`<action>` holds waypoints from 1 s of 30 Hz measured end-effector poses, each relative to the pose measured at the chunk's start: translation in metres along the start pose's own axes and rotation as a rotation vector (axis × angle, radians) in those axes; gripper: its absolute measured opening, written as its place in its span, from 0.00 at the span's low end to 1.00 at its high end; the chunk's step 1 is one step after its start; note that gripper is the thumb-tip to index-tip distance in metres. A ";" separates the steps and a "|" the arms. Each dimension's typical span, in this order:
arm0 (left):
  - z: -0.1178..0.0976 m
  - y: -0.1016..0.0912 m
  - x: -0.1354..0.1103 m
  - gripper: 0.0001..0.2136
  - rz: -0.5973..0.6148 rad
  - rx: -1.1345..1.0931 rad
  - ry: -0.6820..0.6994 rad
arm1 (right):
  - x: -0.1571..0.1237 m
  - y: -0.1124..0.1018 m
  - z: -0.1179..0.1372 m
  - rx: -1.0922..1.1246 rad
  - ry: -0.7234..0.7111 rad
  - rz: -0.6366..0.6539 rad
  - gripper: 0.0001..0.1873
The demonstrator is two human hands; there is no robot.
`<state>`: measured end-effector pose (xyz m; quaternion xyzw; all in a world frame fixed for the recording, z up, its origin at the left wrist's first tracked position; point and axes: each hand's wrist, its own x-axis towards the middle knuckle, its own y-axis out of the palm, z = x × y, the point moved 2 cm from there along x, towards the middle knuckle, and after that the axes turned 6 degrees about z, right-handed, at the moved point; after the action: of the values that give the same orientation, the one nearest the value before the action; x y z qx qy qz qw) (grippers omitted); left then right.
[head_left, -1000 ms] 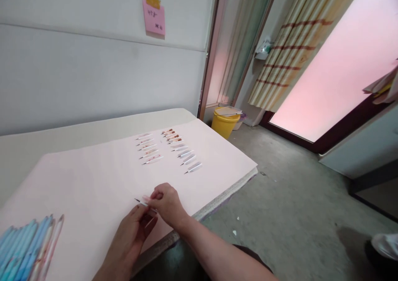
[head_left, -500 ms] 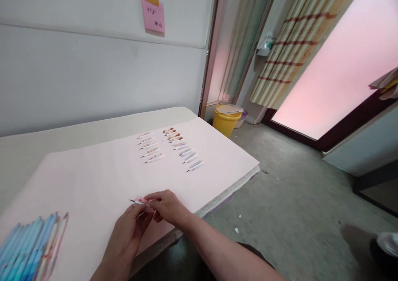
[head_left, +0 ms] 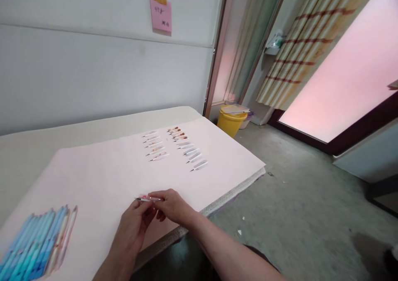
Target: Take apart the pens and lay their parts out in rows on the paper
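Observation:
A slim white pen part (head_left: 143,197) with a thin dark tip and pink-red markings is held over the near side of the table. My left hand (head_left: 134,219) pinches it from below, closed around its left portion. From the right, my right hand (head_left: 173,205) is closed on the other end, where a thin dark piece shows at the fingertips. The fingers hide some of the part. Farther back lie two columns of similar pen parts with dark tips: a left column (head_left: 158,154) with reddish patterns and a right column (head_left: 199,165), pale in front and brown-ended behind.
Blue pens (head_left: 34,241) and paler pinkish ones lie side by side at the lower left. A pale sheet (head_left: 102,177) covers the tabletop, its edge running along the right. Beyond stand a yellow bin (head_left: 230,123) and a curtain (head_left: 292,53). A pink note (head_left: 161,15) hangs on the wall.
The view has shifted slightly, so things appear farther right. In my hands the pen part has turned closer to level, and a dark thin piece now shows at my right fingertips.

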<state>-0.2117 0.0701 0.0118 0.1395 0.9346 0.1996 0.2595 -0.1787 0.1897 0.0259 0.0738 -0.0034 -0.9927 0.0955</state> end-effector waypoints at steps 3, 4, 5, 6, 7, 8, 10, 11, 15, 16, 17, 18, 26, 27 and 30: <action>-0.004 0.003 -0.002 0.05 0.024 0.014 -0.005 | 0.002 -0.003 0.002 0.004 0.057 -0.031 0.17; -0.006 0.003 -0.003 0.05 0.031 0.021 -0.013 | 0.002 -0.005 0.002 0.005 0.093 -0.041 0.18; -0.008 0.003 -0.003 0.05 0.034 0.032 -0.021 | 0.003 -0.007 0.002 0.004 0.117 -0.044 0.20; -0.009 0.003 -0.003 0.06 0.037 0.047 -0.027 | 0.003 -0.009 0.003 0.004 0.124 -0.042 0.22; -0.011 0.003 -0.003 0.07 0.040 0.067 -0.034 | 0.002 -0.011 0.004 0.006 0.118 -0.033 0.22; -0.013 0.003 -0.003 0.08 0.043 0.089 -0.041 | 0.002 -0.013 0.005 0.013 0.104 -0.020 0.22; -0.015 0.001 -0.002 0.10 0.058 0.130 -0.049 | 0.001 -0.016 0.006 0.037 0.092 0.002 0.21; -0.016 0.001 -0.002 0.11 0.064 0.144 -0.052 | 0.000 -0.017 0.006 0.053 0.099 0.006 0.20; -0.016 -0.001 0.000 0.13 0.049 0.145 -0.031 | 0.001 -0.019 0.005 0.145 0.111 -0.035 0.15; -0.016 -0.002 0.001 0.13 0.039 0.134 -0.018 | 0.002 -0.019 0.005 0.180 0.108 -0.070 0.13; -0.016 -0.002 0.001 0.13 0.030 0.123 -0.006 | 0.002 -0.019 0.005 0.219 0.103 -0.108 0.11; -0.016 -0.003 0.002 0.13 0.022 0.115 0.003 | 0.003 -0.019 0.004 0.262 0.098 -0.146 0.10; -0.018 -0.012 0.008 0.16 -0.024 0.231 -0.059 | 0.006 -0.019 0.005 0.385 0.067 -0.236 0.08; -0.019 -0.012 0.008 0.16 -0.023 0.238 -0.053 | 0.006 -0.020 0.006 0.378 0.068 -0.235 0.08; -0.021 -0.011 0.006 0.16 -0.048 0.270 -0.031 | 0.004 -0.022 0.006 0.356 0.076 -0.225 0.09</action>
<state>-0.2296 0.0562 0.0212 0.1539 0.9519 0.0634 0.2574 -0.1876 0.2104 0.0305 0.1269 -0.1668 -0.9773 -0.0304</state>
